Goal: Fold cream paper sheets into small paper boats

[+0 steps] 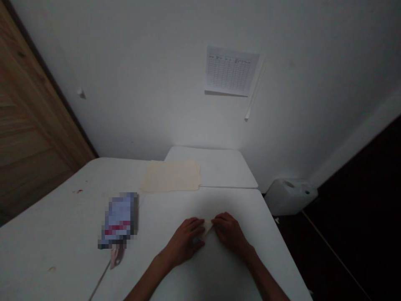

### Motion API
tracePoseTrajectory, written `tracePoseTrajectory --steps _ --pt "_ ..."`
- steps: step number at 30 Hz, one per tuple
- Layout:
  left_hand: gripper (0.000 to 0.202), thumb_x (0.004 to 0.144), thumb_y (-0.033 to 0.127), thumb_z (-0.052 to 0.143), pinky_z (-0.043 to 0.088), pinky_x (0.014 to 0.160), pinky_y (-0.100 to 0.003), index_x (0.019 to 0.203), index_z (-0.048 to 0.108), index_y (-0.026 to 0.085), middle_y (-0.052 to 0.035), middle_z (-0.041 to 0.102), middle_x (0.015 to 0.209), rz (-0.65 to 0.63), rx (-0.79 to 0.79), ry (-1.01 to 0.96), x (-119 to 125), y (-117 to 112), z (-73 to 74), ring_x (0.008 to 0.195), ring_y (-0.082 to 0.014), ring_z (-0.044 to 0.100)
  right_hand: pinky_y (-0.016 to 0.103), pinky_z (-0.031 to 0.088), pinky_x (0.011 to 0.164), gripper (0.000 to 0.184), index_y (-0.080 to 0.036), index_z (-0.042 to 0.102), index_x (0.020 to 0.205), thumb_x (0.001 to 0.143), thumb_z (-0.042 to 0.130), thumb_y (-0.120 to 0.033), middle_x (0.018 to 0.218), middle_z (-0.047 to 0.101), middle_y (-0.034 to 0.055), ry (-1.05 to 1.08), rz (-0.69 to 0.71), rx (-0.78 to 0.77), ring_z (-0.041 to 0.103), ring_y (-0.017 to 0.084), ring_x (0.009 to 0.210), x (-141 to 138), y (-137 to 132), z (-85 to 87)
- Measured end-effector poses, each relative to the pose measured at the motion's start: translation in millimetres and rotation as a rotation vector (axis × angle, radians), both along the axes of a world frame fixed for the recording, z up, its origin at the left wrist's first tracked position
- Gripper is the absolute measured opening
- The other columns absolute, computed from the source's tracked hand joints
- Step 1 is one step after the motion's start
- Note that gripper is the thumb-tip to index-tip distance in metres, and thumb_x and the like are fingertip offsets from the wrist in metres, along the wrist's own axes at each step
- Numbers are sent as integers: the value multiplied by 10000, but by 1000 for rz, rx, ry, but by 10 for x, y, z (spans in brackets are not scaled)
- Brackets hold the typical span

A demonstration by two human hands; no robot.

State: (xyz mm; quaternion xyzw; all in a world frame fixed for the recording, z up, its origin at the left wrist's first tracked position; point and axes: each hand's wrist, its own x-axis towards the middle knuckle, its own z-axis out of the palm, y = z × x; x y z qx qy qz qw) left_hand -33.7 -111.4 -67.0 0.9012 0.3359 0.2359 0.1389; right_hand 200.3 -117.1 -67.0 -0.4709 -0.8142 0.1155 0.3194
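Note:
Both my hands rest close together on a white table (pixel 62 234). My left hand (pixel 185 242) lies palm down with its fingers curled over a small pale piece of paper (pixel 208 227). My right hand (pixel 228 232) pinches the same small paper from the right with its fingertips. Only a small corner of the paper shows between the two hands; the rest is hidden under my fingers.
A stack of cream paper sheets (pixel 171 175) lies farther back on the table. A blurred-out flat item (pixel 119 219) with a small pink thing (pixel 115 256) beneath it lies to the left. A white jug-like container (pixel 290 195) stands on the dark floor at right. A printed chart (pixel 230 71) hangs on the wall.

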Motion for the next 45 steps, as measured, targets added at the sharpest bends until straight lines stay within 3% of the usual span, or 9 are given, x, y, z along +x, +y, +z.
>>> tracePoseTrajectory --steps 4,15,20,29,45 --pt "419 797 272 694 433 1007 -499 1205 600 243 -73 573 1331 -5 16 -16 4 -3 -6 1221 -282 496 334 474 858 207 -213 682 1007 875 540 -140 946 666 57 28 7 10 576 184 897 -3 -1 -26" --pt "258 825 249 662 466 957 -482 1083 662 238 -75 608 1273 -32 62 -21 7 -36 52 1160 -280 526 316 481 816 231 -219 693 1002 868 534 -118 952 653 59 -33 10 31 562 184 904 -19 -74 43" --pt "173 819 242 668 478 939 -465 990 695 237 -64 618 1257 -31 73 0 15 -47 89 1140 -280 537 308 474 821 134 -217 692 913 883 568 -176 922 652 47 -28 -18 14 565 178 882 -47 -77 41" --pt "135 837 249 656 479 930 -467 960 712 252 -57 614 1264 -26 119 3 12 -42 28 1134 -277 532 298 453 834 41 -217 660 839 866 641 -240 893 641 25 -15 -118 -7 558 171 876 -134 -62 3" --pt "136 848 248 650 483 932 -456 961 725 259 -51 625 1251 -19 100 -1 10 -46 -9 1143 -270 531 332 459 844 105 -242 693 940 886 607 -270 937 644 45 -57 -129 27 562 189 892 -155 -67 -25"
